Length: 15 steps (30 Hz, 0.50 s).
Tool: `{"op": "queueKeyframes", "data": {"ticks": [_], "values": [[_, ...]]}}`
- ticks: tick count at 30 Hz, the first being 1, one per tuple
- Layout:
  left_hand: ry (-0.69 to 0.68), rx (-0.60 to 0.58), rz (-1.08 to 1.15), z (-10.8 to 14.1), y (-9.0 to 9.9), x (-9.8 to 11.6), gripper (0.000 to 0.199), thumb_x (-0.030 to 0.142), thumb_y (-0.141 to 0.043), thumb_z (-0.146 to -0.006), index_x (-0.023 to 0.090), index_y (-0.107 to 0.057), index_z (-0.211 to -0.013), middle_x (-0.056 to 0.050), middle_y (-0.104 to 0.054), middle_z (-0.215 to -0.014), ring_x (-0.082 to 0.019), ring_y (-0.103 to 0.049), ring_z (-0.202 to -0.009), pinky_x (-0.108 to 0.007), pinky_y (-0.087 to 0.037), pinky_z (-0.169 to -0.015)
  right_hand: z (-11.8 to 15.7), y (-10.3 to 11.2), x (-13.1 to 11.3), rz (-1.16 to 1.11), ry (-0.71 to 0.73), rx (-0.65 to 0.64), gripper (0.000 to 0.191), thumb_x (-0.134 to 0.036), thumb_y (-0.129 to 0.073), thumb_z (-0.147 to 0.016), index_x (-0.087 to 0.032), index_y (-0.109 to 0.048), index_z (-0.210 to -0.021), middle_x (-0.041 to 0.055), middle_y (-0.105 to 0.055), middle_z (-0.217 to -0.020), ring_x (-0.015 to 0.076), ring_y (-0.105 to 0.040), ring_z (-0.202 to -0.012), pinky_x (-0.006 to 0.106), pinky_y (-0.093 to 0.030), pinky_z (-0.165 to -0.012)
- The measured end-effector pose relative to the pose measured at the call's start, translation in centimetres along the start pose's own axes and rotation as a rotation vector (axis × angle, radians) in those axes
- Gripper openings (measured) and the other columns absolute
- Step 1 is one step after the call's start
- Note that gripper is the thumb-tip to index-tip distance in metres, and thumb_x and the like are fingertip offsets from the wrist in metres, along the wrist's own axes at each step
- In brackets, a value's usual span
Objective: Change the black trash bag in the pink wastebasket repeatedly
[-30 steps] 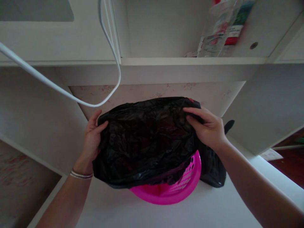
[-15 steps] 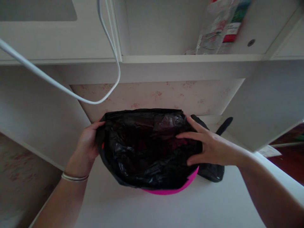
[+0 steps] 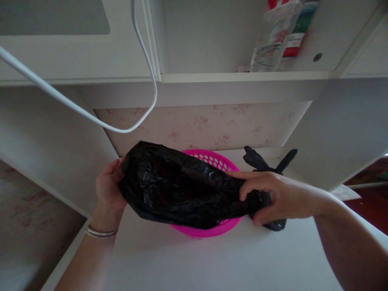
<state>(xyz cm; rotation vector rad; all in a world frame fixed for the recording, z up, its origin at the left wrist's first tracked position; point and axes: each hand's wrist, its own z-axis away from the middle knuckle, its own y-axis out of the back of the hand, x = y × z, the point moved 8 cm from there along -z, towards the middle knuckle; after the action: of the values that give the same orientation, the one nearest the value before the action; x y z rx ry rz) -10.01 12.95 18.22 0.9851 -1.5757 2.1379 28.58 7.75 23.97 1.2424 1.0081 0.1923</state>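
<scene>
A black plastic garbage bag is spread with its mouth facing up over a pink perforated basket. Its right part has come in from the basket's far rim, where the round holes show. My left hand, wearing a silver bangle, is closed on the bag's left edge; some of its fingers are hidden behind the plastic. At the bag's narrowed right end, my right hand holds the plastic with bent fingers, its thumb lower and apart. Behind the right hand stands a second, knotted black bag, partly covered.
The basket stands on a white surface between white side panels. A white cable hangs in a loop at the upper left. On the shelf above lie a clear plastic bottle and a red-and-green package. Floral wallpaper covers the back.
The bag's mouth has narrowed and its right side has come away from the basket's far rim, baring the pink holes. My right hand has moved slightly right and down, out of the bag's mouth.
</scene>
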Motion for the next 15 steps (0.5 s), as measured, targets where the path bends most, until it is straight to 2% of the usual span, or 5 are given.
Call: {"op": "queueKeyframes", "data": {"ticks": [2, 3, 7, 11, 15], "values": [[0.012, 0.004, -0.005, 0.5, 0.7, -0.5, 0.031, 0.013, -0.046, -0.093, 0.013, -0.076, -0.093, -0.005, -0.081, -0.083, -0.020, -0.078, -0.076, -0.030, -0.066, -0.074, 0.2, -0.3, 0.3, 0.039, 0.004, -0.048, 0.069, -0.044, -0.096, -0.062, -0.028, -0.077, -0.126, 0.0116, -0.048, -0.162, 0.0369, -0.058, -0.138, 0.041, -0.051, -0.109], [0.031, 0.004, -0.013, 0.8, 1.1, -0.7, 0.030, 0.014, -0.046, -0.093, 0.013, -0.077, -0.092, -0.006, -0.081, -0.085, -0.020, -0.078, -0.075, -0.030, -0.066, -0.072, 0.3, -0.3, 0.5, 0.044, 0.003, -0.048, 0.071, -0.040, -0.096, -0.063, -0.030, -0.075, -0.130, 0.0103, -0.048, -0.163, 0.0367, -0.057, -0.139, 0.041, -0.051, -0.110], [0.090, -0.103, -0.155, 2.9, 2.5, -1.1, 0.031, 0.040, -0.060, -0.091, 0.016, -0.080, -0.088, -0.007, -0.080, -0.081, -0.022, -0.074, -0.067, -0.031, -0.065, -0.058, 0.8, 1.0, 1.0, -0.079, 0.005, 0.102, 0.014, -0.025, -0.077, -0.085, -0.024, -0.084, -0.098, 0.0070, -0.060, -0.152, 0.0301, -0.068, -0.126, 0.035, -0.058, -0.100], [0.191, -0.296, -0.528, 5.0, 2.2, -2.9, 0.027, 0.039, -0.091, -0.067, 0.017, -0.080, -0.080, -0.004, -0.072, -0.064, -0.017, -0.063, -0.050, -0.027, -0.057, -0.045, 0.8, 2.3, 1.2, -0.216, 0.022, 0.294, 0.010, -0.031, -0.076, -0.088, -0.022, -0.081, -0.087, 0.0101, -0.067, -0.144, 0.0286, -0.074, -0.114, 0.033, -0.063, -0.091], [0.230, -0.281, -0.578, 5.1, 1.6, -3.8, 0.019, 0.027, -0.090, -0.069, 0.014, -0.077, -0.073, -0.005, -0.071, -0.063, -0.015, -0.062, -0.049, -0.025, -0.058, -0.047, 0.4, 3.5, 0.4, -0.259, 0.107, 0.575, 0.007, -0.031, -0.080, -0.084, -0.025, -0.082, -0.087, 0.0086, -0.074, -0.132, 0.0249, -0.075, -0.111, 0.030, -0.062, -0.089]]}}
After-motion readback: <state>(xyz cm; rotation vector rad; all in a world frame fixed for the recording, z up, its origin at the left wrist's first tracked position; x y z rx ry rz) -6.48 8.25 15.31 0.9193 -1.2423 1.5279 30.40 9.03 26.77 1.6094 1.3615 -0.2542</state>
